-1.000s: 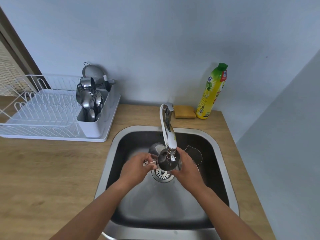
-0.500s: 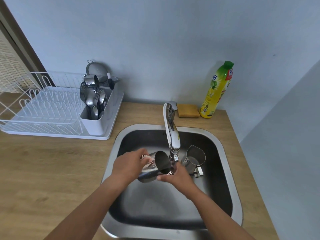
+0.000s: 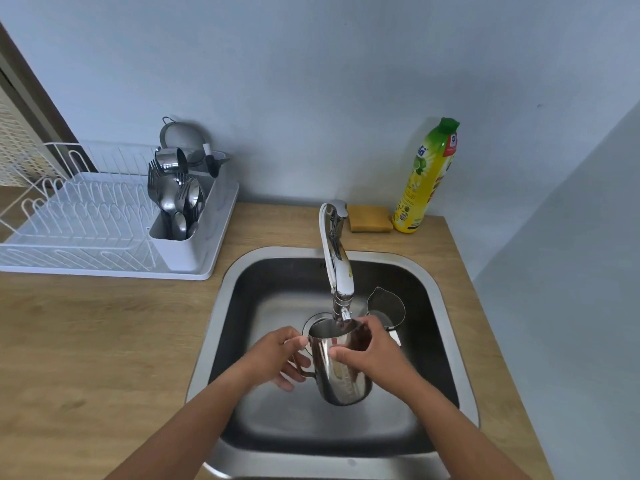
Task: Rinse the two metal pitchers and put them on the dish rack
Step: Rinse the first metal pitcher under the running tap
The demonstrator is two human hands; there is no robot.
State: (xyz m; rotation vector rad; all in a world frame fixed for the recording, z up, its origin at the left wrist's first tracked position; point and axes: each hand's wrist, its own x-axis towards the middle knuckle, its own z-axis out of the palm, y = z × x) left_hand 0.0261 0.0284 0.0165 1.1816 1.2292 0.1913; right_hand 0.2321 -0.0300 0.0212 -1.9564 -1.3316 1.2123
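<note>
A shiny metal pitcher (image 3: 341,372) is held upright over the steel sink (image 3: 446,348), its mouth right under the faucet spout (image 3: 341,299). My left hand (image 3: 277,355) grips its handle on the left side. My right hand (image 3: 370,348) wraps its rim and upper wall on the right. A second metal pitcher (image 3: 386,306) stands in the sink behind my right hand, partly hidden by it. The white dish rack (image 3: 83,223) sits on the counter at the left.
A cutlery holder (image 3: 180,216) full of spoons and forks stands at the rack's right end, with a strainer and a small cup behind it. A yellow sponge (image 3: 369,218) and a dish soap bottle (image 3: 427,178) sit behind the sink. A wall closes the right side.
The pitcher was tipped on its side with its mouth toward the faucet; now it stands upright under the spout. My right hand moved from its rim front to its right side.
</note>
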